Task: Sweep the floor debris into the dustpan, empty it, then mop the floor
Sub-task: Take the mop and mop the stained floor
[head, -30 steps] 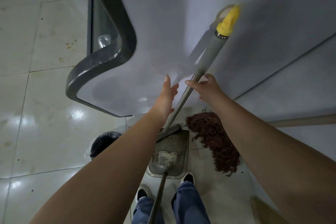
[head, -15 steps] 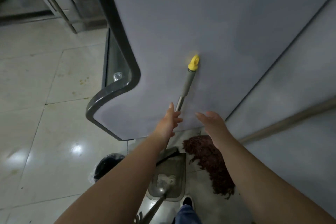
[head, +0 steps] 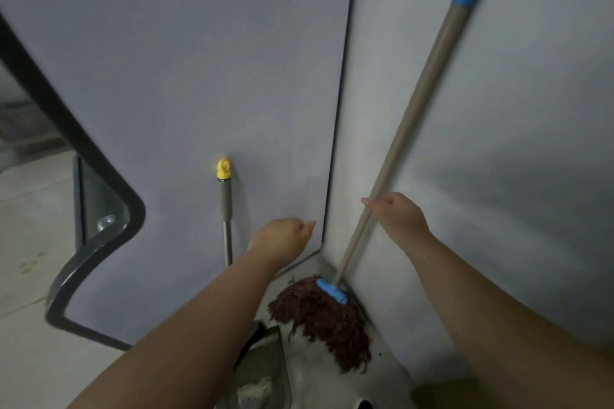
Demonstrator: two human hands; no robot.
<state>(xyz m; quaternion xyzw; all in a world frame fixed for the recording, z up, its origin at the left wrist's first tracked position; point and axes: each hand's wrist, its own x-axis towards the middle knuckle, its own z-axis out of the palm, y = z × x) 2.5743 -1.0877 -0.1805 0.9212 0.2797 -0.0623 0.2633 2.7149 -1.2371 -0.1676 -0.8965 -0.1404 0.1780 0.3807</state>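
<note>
A mop with a brown stringy head (head: 327, 319) and a blue clamp stands in the wall corner. Its tan pole (head: 408, 116) with a blue grip at the top leans against the right wall. My right hand (head: 397, 214) is closed around this pole low down. My left hand (head: 282, 237) hangs loosely curled and holds nothing, right of a grey handle with a yellow cap (head: 223, 189) that leans on the wall. The grey dustpan (head: 265, 372) lies on the floor with pale debris in it, partly hidden by my left forearm.
Grey wall panels meet in a corner straight ahead. A dark curved frame (head: 99, 242) with a glass pane juts out at the left, over pale floor tiles (head: 30, 242). My shoe tip (head: 365, 403) shows at the bottom edge.
Both hands left the yellow-capped handle, which now leans alone on the wall. My right hand moved right and took hold of the mop pole. The view tilted up and to the right.
</note>
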